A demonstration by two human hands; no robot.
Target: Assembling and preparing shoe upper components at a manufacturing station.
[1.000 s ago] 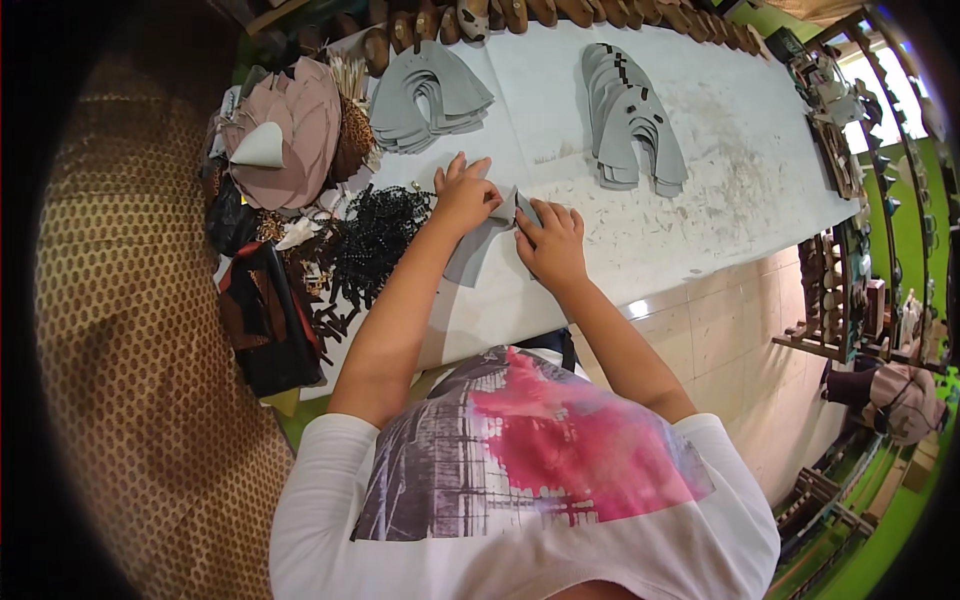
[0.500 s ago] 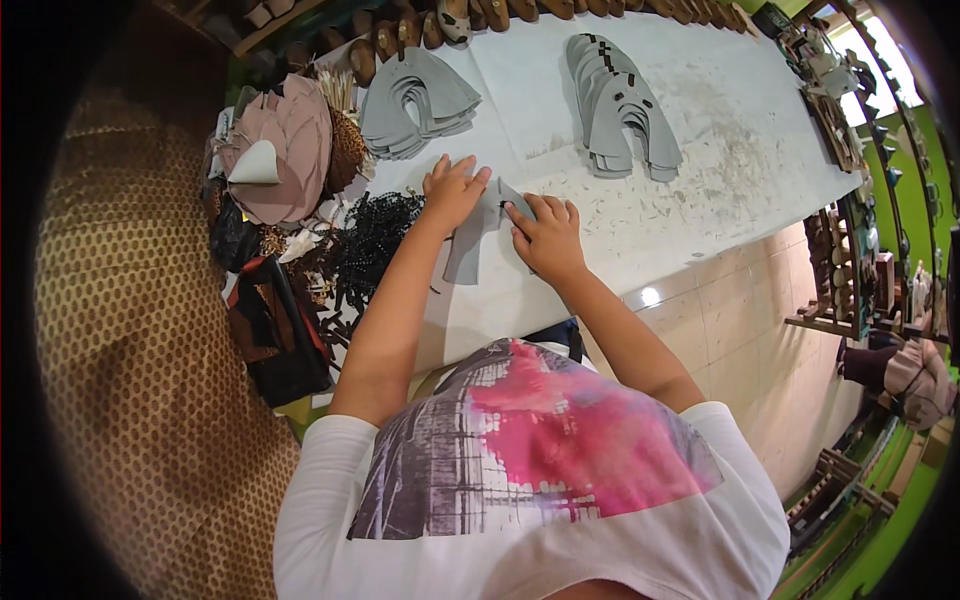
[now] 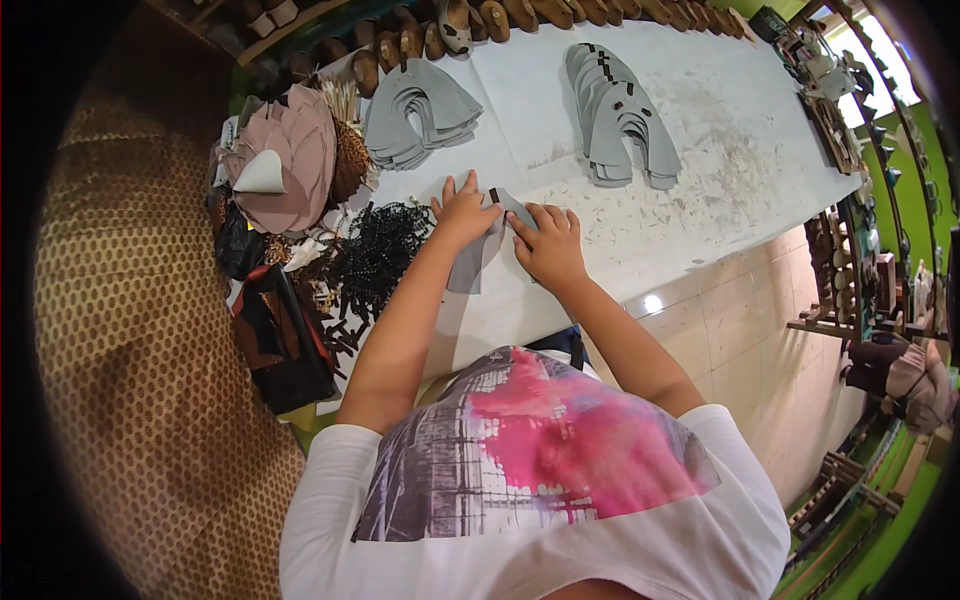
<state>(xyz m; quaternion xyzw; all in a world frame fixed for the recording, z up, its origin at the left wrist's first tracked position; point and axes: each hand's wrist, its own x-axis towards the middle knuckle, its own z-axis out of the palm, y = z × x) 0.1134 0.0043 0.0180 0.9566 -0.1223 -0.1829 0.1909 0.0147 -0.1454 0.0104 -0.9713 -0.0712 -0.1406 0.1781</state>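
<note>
A grey U-shaped shoe upper piece (image 3: 467, 270) lies on the white-covered table, partly hidden under both my hands. Across its middle bend sits a small dark brown strip (image 3: 494, 196). My left hand (image 3: 462, 214) rests on the piece's left arm, fingers spread and thumb tip beside the strip. From the right, my right hand (image 3: 550, 247) lies over the other arm of the piece, its fingers stretched and the index fingertip pressing close to the strip. Neither hand is wrapped around anything.
A fanned stack of grey uppers (image 3: 440, 95) lies beyond my left hand. Farther right is another stack with dark strips (image 3: 610, 150). At left are black trimmings (image 3: 385, 250), pinkish-brown cut pieces (image 3: 290, 140) and a black box (image 3: 285, 345). Shoe lasts (image 3: 520, 14) line the far edge.
The dark strip on the grey piece now shows plainly between my hands. My left thumb has come closer to it, and my right index finger has shifted slightly. The whole view has dipped a little.
</note>
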